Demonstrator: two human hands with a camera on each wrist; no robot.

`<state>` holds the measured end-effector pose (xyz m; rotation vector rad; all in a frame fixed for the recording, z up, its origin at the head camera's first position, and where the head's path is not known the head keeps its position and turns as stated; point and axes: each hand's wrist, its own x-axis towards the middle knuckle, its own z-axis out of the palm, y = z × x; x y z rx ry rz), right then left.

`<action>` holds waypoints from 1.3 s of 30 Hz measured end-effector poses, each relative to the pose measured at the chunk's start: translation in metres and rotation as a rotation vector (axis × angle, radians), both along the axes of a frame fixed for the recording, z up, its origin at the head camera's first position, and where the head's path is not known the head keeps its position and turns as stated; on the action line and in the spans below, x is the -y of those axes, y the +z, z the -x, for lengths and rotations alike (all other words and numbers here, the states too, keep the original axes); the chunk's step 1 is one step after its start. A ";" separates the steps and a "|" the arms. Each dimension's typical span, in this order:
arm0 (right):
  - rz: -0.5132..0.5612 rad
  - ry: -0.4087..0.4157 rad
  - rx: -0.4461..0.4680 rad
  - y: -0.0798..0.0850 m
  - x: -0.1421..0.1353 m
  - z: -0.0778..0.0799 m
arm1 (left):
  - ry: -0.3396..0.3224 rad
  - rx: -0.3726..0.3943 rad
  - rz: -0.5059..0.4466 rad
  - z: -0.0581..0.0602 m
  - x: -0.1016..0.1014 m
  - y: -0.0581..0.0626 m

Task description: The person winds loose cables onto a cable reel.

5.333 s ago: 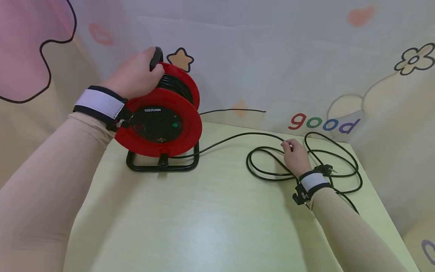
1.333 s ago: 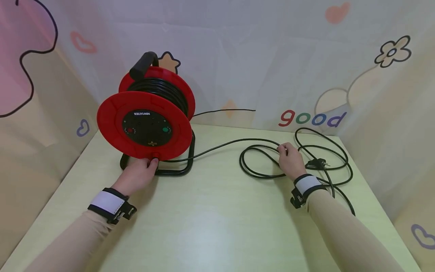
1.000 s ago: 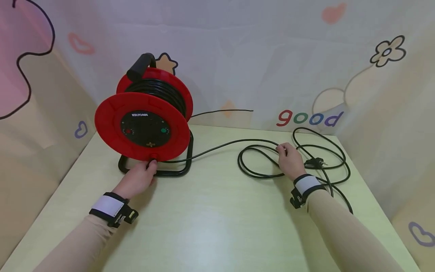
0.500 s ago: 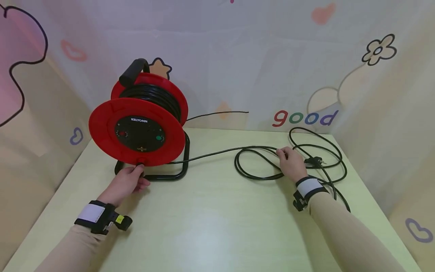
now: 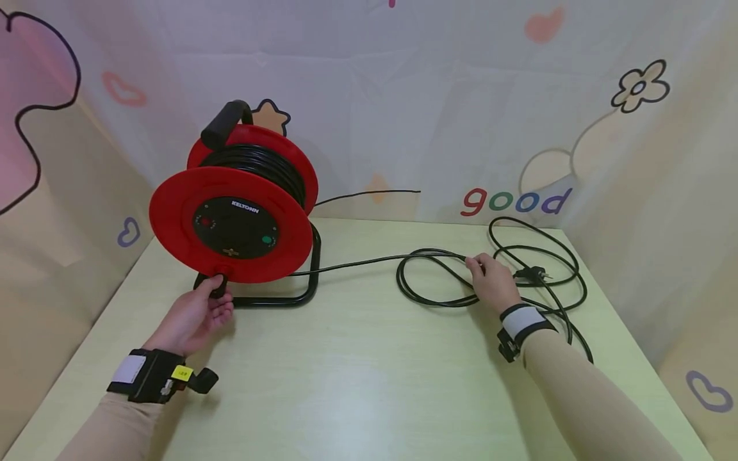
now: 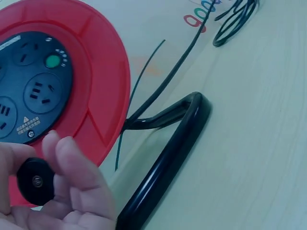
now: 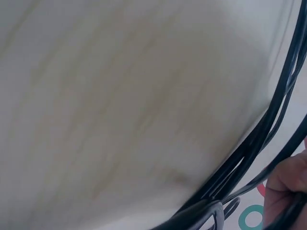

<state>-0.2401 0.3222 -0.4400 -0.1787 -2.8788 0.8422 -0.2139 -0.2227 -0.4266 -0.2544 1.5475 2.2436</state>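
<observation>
A red cable reel [image 5: 167, 221] with black cable wound on its drum stands at the left in the head view, on a black tubular frame [image 5: 282, 301]. My left hand [image 5: 193, 320] holds the black crank knob [image 6: 36, 181] at the disc's lower edge, between thumb and fingers. From the reel the loose cable [image 5: 363, 261] runs right, nearly straight, to my right hand [image 5: 492, 282], which pinches it. Loops of the same cable lie around that hand, and a black plug [image 5: 532, 274] rests among them. The right wrist view catches cable strands [image 7: 254, 143] and part of the hand.
Everything stands on a pale table [image 5: 346, 371]. Behind it hangs a light printed curtain [image 5: 369, 115] with the word "good". A black carry handle [image 5: 221, 125] tops the reel. Sockets [image 6: 42, 93] and a green button [image 6: 53, 61] show on its face.
My left hand has left the carry handle for the crank knob and moved it left, turning the disc slightly clockwise. The cable between reel and right hand is now straighter; that hand keeps its pinch.
</observation>
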 end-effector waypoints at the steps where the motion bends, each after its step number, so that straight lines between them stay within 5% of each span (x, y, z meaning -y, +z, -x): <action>1: -0.003 0.001 0.007 0.000 0.000 0.000 | 0.019 0.005 -0.031 -0.001 0.002 0.002; 15: -0.090 0.146 -0.026 -0.003 0.008 0.000 | 0.183 -0.076 -0.274 -0.007 0.018 0.023; 25: -0.155 0.239 -0.026 -0.010 0.018 0.000 | 0.252 -0.190 -0.268 -0.011 0.024 0.043; 39: -0.166 0.332 -0.030 -0.014 0.038 -0.002 | 0.254 -0.297 -0.231 -0.009 0.020 0.065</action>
